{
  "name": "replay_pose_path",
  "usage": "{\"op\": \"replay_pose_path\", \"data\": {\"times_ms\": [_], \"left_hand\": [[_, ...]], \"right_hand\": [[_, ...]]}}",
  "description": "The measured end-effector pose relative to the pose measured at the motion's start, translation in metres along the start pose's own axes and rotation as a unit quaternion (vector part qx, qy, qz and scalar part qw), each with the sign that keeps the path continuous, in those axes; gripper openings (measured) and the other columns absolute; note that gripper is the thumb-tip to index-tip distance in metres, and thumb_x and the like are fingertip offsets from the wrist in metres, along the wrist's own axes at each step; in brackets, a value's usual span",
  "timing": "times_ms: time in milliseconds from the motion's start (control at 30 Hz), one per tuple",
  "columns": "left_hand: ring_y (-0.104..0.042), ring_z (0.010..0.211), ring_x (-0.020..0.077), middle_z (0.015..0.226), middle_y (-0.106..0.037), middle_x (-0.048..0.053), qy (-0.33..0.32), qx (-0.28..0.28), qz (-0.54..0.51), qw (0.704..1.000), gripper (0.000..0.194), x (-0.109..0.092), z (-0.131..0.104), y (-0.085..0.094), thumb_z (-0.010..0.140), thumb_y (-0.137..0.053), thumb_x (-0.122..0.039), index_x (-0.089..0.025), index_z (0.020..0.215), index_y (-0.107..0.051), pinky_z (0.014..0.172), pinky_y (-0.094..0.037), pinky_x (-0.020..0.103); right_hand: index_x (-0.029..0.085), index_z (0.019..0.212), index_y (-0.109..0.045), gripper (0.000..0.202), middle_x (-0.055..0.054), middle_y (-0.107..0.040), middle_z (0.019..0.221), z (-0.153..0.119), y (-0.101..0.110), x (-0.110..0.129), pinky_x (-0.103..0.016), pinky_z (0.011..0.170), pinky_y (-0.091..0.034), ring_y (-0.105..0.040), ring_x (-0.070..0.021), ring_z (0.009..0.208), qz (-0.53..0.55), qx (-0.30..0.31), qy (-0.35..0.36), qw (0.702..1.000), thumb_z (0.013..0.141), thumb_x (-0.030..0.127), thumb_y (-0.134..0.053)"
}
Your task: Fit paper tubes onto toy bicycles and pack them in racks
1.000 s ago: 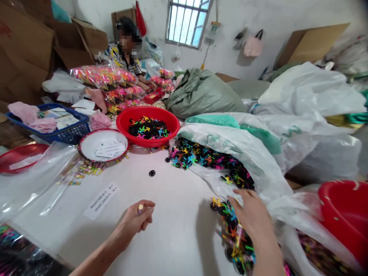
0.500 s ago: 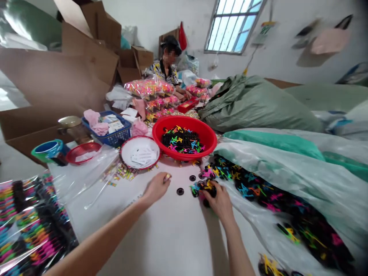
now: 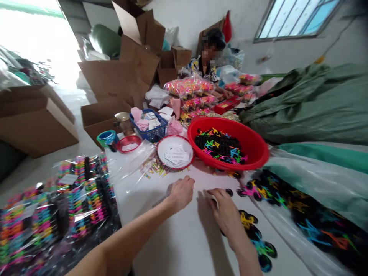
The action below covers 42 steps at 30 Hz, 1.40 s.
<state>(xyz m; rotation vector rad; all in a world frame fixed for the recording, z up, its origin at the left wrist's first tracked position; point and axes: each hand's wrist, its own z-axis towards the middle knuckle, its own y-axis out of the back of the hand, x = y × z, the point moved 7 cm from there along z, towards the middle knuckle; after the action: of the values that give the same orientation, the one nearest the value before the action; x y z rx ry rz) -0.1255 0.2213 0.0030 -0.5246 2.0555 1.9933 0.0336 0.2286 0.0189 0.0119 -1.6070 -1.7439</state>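
Fingers of the left hand (image 3: pixel 182 193) and the right hand (image 3: pixel 223 210) are seen curled; whether anything is clamped cannot be told. Toy bicycles (image 3: pixel 258 243) are laid just right of the right hand.

Near the centre of the frame are two grips: one left grip (image 3: pixel 182 193), one right grip (image 3: pixel 224 210). One surface (image 3: pixel 184 241) fills the lower middle, with one loose wheel (image 3: pixel 229 193) visible and at least two bikes (image 3: pixel 263 247) below and right of centre; more bikes, in one tub (image 3: pixel 255 151) and along the right edge, overlap too much to count. Left of centre: one white bowl (image 3: pixel 165 145), one blue basket (image 3: pixel 155 135), one small red tray (image 3: pixel 129 150), one jar (image 3: pixel 124 124). Upper middle: one other person (image 3: pixel 204 69), one red box (image 3: pixel 227 104), at least four pink packs (image 3: pixel 186 86). Upper right: one window (image 3: pixel 296 19). Left side: at least three cartons (image 3: pixel 25 124).
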Motion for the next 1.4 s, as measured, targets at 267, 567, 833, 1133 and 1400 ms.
{"op": "replay_pose_path", "data": {"times_ms": [267, 567, 833, 1133, 1400], "left_hand": [[-0.057, 0.099, 0.0258, 0.124, -0.046, 0.013, 0.103, -0.065, 0.128, 0.984, 0.034, 0.099, 0.001, 0.043, 0.084, -0.05, -0.037, -0.018, 0.111, -0.055, 0.081, -0.047, 0.036], [-0.059, 0.091, 0.0268, 0.116, -0.048, 0.018, 0.063, -0.037, 0.151, 0.986, 0.028, 0.081, 0.005, 0.011, 0.087, -0.04, -0.023, -0.011, 0.104, -0.059, 0.074, -0.048, 0.038], [-0.051, 0.1, 0.0263, 0.106, -0.053, 0.018, -0.111, 0.02, 0.132, 0.985, 0.03, 0.051, -0.018, -0.009, 0.086, -0.033, -0.007, -0.01, 0.107, -0.055, 0.085, -0.039, 0.039], [-0.049, 0.105, 0.0236, 0.106, -0.056, 0.015, -0.193, -0.016, 0.09, 0.977, 0.033, 0.051, -0.028, 0.012, 0.085, -0.034, -0.004, -0.012, 0.112, -0.053, 0.091, -0.036, 0.037], [-0.055, 0.073, 0.0135, 0.079, -0.055, 0.001, 0.118, 0.06, -0.548, 0.826, 0.029, 0.047, -0.077, 0.002, 0.087, -0.045, -0.035, -0.019, 0.111, -0.051, 0.069, -0.044, 0.025]], "right_hand": [[0.01, 0.113, -0.053, 0.047, -0.016, -0.055, 0.104, 0.099, -0.081, 0.042, -0.036, 0.083, -0.041, -0.05, -0.0287, 0.1, 0.031, -0.023, -0.096, 0.995, 0.075, 0.037, -0.056], [0.016, 0.093, -0.056, 0.016, -0.012, -0.058, 0.092, 0.075, -0.082, 0.05, -0.033, 0.072, -0.039, -0.052, -0.0251, 0.089, -0.099, -0.052, -0.118, 0.987, 0.081, 0.023, -0.047], [0.016, 0.093, -0.057, 0.016, -0.01, -0.058, 0.089, -0.022, -0.066, 0.049, -0.032, 0.071, -0.04, -0.053, -0.0231, 0.086, -0.191, -0.015, -0.14, 0.972, 0.087, 0.017, -0.043], [0.016, 0.106, -0.055, 0.025, -0.009, -0.058, 0.092, -0.064, -0.045, 0.042, -0.03, 0.073, -0.041, -0.054, -0.0214, 0.089, -0.127, -0.03, -0.189, 0.973, 0.089, 0.03, -0.043], [0.016, 0.117, -0.051, 0.033, -0.009, -0.059, 0.098, -0.085, -0.016, 0.06, -0.028, 0.076, -0.044, -0.055, -0.0178, 0.087, 0.047, -0.069, -0.109, 0.991, 0.091, 0.033, -0.04]]}}
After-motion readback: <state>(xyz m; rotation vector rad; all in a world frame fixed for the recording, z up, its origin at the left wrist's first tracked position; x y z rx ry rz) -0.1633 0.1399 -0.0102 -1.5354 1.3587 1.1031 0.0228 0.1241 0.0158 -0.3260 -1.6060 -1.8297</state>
